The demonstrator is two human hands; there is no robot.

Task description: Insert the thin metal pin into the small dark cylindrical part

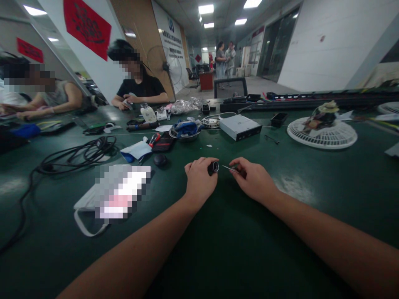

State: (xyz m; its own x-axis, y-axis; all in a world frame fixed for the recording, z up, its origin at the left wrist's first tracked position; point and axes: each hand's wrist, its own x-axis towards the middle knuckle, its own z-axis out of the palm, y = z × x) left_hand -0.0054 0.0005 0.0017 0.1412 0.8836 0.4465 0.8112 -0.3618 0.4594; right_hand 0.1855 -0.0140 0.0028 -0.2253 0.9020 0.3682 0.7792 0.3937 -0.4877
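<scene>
My left hand [201,178] is closed around a small black cylinder [211,168], whose round, ringed end faces right. Pinched in the fingers of my right hand [256,179] is a thin, pointed metal tool [230,168]. Its tip points left, a short gap away from the cylinder's end. My fingers cover the rest of the tool, so its exact kind is unclear. Both hands are over the middle of the dark green table [199,249].
Ahead lie a silver disc drive [240,126], a bowl with blue cloth [187,128] and a white fan grille [321,135]. On the left are a computer mouse [160,160], a coiled black cable [75,153] and a white strap [84,224]. Two co-workers sit across and left.
</scene>
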